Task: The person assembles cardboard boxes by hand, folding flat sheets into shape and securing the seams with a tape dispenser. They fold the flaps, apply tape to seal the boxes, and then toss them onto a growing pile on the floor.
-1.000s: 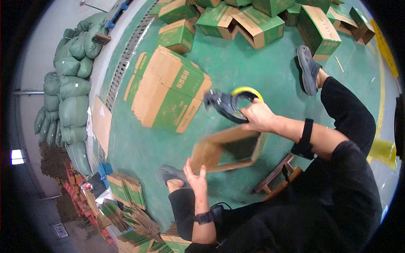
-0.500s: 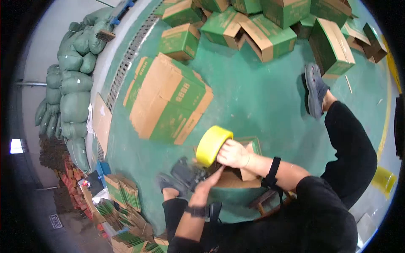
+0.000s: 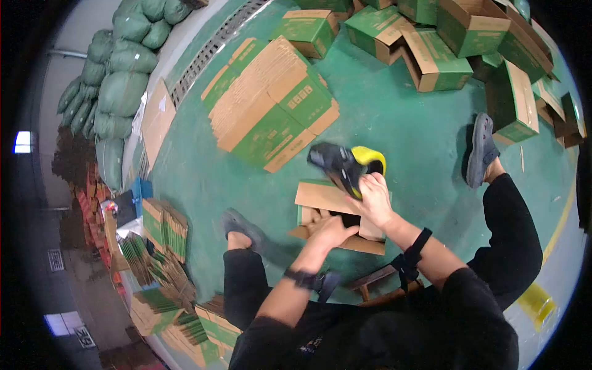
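A small green-and-brown cardboard box (image 3: 320, 196) stands on the floor between my legs, its flaps raised and its top partly uncovered. My left hand (image 3: 330, 233) lies over the box's near left side, fingers spread against the cardboard and thumb apart. Above the box's far right corner, my right hand (image 3: 375, 200) is closed around the handle of a black tape dispenser (image 3: 339, 163). The dispenser is blurred by motion and tilted, with a yellow tape roll (image 3: 370, 157) on it. My right fingers partly hide the handle.
A stack of flattened cartons (image 3: 271, 105) lies ahead on the green floor. Several formed boxes (image 3: 438, 61) are heaped at the far right. More folded cartons (image 3: 165, 231) stand at left, near stuffed green sacks (image 3: 126, 83). Another yellow tape roll (image 3: 538, 305) is at lower right.
The dispenser has swung from low over the box to beyond it, turning its yellow roll to the right. My left hand has moved onto the box, and the view has shifted.
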`<state>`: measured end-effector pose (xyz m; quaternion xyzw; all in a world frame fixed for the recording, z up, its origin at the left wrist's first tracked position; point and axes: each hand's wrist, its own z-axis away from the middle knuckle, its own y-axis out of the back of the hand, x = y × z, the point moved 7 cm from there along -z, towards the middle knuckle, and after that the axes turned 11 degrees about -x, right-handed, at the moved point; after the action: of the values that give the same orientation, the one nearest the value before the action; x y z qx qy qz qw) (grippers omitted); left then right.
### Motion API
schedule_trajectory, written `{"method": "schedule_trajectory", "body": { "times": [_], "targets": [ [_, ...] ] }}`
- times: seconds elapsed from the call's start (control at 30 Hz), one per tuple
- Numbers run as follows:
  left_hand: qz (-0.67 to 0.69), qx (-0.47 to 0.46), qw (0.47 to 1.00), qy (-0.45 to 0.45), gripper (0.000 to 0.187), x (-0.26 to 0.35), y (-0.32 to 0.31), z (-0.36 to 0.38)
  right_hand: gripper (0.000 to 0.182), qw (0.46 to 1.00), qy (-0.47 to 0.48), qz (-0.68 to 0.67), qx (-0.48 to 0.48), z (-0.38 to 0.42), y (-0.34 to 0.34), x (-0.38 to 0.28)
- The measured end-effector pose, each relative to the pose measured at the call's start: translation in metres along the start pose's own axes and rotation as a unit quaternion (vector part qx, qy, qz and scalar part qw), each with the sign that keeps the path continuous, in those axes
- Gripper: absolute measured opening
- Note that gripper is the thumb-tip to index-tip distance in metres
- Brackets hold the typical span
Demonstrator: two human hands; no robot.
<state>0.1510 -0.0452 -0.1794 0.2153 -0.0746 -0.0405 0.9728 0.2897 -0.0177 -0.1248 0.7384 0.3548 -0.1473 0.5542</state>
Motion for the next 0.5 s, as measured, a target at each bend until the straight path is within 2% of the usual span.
{"method": "schedule_trajectory", "body": {
  "times": [0.03,0.07,0.1,0.13,0.17,0.2,0.23,0.27,0.3,0.4,0.47,0.5],
  "targets": [
    [-0.021,0.061,0.998,0.006,0.06,0.003,0.026,0.045,0.048,0.998,0.011,0.027,-0.06,0.008,-0.019,0.01],
    [0.083,0.053,0.995,0.024,0.05,-0.022,0.025,0.06,0.049,0.997,0.018,0.031,-0.07,0.007,-0.025,0.012],
    [0.021,0.233,0.972,0.001,0.041,-0.042,0.029,0.076,0.05,0.996,0.018,0.035,-0.078,0.007,-0.027,0.013],
    [-0.048,0.39,0.919,0.001,0.039,-0.043,0.035,0.098,0.048,0.992,-0.017,-0.021,-0.12,0.0,-0.018,0.009],
    [-0.046,0.39,0.92,-0.001,0.039,-0.05,0.033,0.087,0.048,0.992,-0.017,-0.018,-0.122,-0.002,-0.02,0.014],
    [0.058,0.462,0.883,-0.064,0.04,-0.06,0.033,0.077,0.042,0.991,-0.035,-0.046,-0.118,-0.001,-0.024,0.023],
    [0.161,0.529,0.824,-0.126,0.042,-0.07,0.036,0.067,0.037,0.99,-0.049,-0.072,-0.114,-0.003,-0.025,0.032],
    [0.137,0.533,0.829,-0.1,0.045,-0.07,0.047,0.044,0.038,0.99,-0.032,-0.086,-0.103,-0.005,-0.024,0.033],
    [0.115,0.531,0.837,-0.069,0.048,-0.069,0.051,0.028,0.04,0.981,-0.036,-0.1,-0.163,-0.008,-0.021,0.029],
    [0.173,0.501,0.848,-0.008,0.045,-0.061,0.055,0.013,0.041,0.981,-0.047,-0.081,-0.169,-0.014,-0.018,0.022],
    [0.182,0.484,0.856,0.0,0.043,-0.062,0.054,0.009,0.039,0.991,-0.004,-0.047,-0.129,-0.015,-0.007,-0.004],
    [0.189,0.473,0.86,0.011,0.041,-0.063,0.05,0.009,0.039,0.988,-0.01,-0.049,-0.143,-0.006,-0.018,0.001]
  ]
}}
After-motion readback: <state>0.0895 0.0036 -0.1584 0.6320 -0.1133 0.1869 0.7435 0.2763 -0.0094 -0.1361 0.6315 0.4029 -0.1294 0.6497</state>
